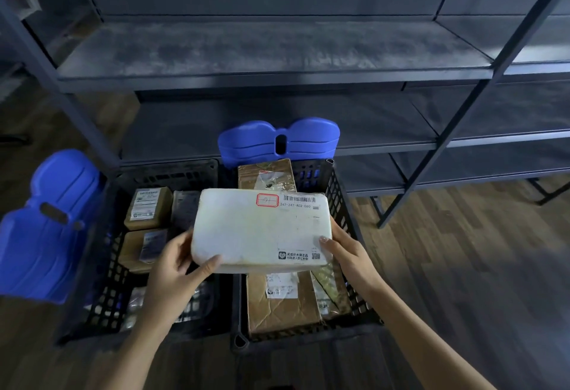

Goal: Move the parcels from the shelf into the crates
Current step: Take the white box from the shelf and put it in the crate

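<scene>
White parcel (262, 229) is in both my hands, held flat with the label up. It hangs over the divide between the two black crates, mostly above the right crate (339, 204). I can't tell if it touches the boxes underneath.

Left hand (175, 266) is clamped on the near-left corner, thumb on top, fingers wrapped round the left edge.

Right hand (345, 250) is clamped on the near-right corner, thumb on top beside the printed label. Its fingers are under the parcel, out of sight.

Right crate holds a long brown box (280, 303) at the front and a taped brown parcel (266, 175) at the back. A third lies along the right wall, half hidden.

Left crate (166, 170) holds two small brown boxes (148, 207) stacked along its left side, with a dark flat packet (185, 207) beside them — pale packets lower down, blurred.

Dark metal shelf (262, 50) stands right behind the crates. One blue seat (279, 138) is behind the right crate — another (49, 226) sits left of the left crate. The floor is wood (462, 250).
</scene>
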{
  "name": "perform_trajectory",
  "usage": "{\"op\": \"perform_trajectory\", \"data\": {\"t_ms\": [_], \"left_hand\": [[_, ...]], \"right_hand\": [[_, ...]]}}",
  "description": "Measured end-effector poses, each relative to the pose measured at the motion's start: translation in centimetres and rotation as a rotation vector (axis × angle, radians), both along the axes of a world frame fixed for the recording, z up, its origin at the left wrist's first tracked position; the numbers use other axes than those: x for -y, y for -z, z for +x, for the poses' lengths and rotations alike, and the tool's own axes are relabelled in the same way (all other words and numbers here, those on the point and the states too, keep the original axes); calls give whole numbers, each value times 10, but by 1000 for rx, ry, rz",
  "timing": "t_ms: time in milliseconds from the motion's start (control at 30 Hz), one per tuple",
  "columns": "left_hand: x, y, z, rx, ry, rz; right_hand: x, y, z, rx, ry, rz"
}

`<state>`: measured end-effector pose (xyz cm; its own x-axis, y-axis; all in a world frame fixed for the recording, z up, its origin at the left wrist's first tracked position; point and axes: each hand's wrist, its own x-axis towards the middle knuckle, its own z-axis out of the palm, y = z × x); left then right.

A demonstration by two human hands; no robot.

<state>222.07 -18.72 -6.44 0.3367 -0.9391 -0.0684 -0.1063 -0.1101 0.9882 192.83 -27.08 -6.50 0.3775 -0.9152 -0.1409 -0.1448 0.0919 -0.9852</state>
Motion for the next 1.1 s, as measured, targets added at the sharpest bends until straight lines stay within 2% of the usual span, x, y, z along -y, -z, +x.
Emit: {"op": "perform_trajectory", "data": {"t_ms": [267, 600, 833, 1100], "left_hand": [[-4, 13, 3, 91, -163, 65], [-1, 17, 2, 201, -173, 72], [40, -3, 4, 294, -53, 42], [127, -32, -20, 338, 241, -50]], "right_hand": [[0, -3, 4, -55, 4, 64], [-11, 0, 7, -91, 89, 90], [-33, -7, 8, -62, 292, 43], [-39, -4, 5, -18, 595, 16]]}}
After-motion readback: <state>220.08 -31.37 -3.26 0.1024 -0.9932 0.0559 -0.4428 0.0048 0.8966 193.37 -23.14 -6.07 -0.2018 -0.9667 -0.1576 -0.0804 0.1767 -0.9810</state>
